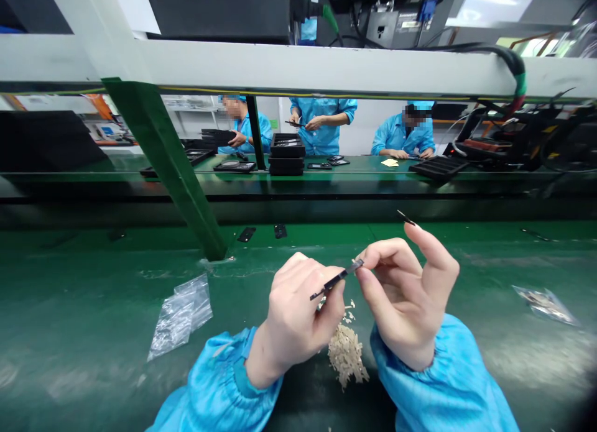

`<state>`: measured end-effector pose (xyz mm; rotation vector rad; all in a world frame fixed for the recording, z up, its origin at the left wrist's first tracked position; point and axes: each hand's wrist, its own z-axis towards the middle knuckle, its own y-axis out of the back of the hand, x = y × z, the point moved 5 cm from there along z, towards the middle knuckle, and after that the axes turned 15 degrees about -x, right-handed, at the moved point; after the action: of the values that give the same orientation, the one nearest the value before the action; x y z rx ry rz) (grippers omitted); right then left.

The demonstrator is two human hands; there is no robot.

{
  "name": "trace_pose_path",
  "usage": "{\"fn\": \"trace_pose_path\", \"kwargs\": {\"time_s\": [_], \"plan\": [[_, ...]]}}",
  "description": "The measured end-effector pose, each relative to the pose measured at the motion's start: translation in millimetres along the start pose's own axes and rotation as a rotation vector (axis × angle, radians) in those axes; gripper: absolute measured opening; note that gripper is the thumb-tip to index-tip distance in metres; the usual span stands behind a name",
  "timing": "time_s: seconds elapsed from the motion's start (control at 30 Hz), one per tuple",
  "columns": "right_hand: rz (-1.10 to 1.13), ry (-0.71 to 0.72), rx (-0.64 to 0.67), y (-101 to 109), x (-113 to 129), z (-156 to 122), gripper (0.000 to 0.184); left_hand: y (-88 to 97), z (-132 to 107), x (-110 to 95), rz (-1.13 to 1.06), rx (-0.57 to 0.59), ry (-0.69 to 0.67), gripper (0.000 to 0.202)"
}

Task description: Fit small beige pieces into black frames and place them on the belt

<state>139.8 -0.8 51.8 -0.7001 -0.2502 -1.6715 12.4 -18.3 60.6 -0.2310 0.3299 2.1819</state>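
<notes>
Head view: just above the scrap pile, the left hand pinches 1 dark strip. The right hand nips its end (peeling looks unfinished, though many scraps already lie shed).

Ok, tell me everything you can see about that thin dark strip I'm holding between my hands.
The strip is thin, narrow and flat, dark grey to black, maybe plastic or metal. It tilts up toward the right, held in the air above a pile of pale scraps. The left hand pinches its lower half; the right hand pinches its upper end.
</notes>
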Motion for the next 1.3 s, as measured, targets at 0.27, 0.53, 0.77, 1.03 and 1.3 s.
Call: {"fn": "trace_pose_path", "kwargs": {"time_s": [0.27, 0.53, 0.77, 1.03, 1.3], "plan": [[-0.031, 0.027, 0.009, -2, 0, 2, 0.059, 0.3, 4, 0, -0.022, 0.011, -0.043, 0.013], [-0.049, -0.009, 0.049, -3, -6, 0, 0.058, 0.2, 1, 3, -0.049, 0.006, -0.101, 0.012], [-0.054, 0.025, 0.027, -2, -7, 0, 0.058, 0.7, 1, 3, 0.017, -0.001, -0.097, 0.012], [-0.049, 0.02, 0.06, -3, -12, -3, 0.061, -0.6, 4, 0, 0.081, -0.01, -0.188, 0.012], [-0.004, -0.106, 0.075, -4, -15, -1, 0.063, -0.9, -2, 4, -0.008, -0.012, -0.252, 0.017]]}}
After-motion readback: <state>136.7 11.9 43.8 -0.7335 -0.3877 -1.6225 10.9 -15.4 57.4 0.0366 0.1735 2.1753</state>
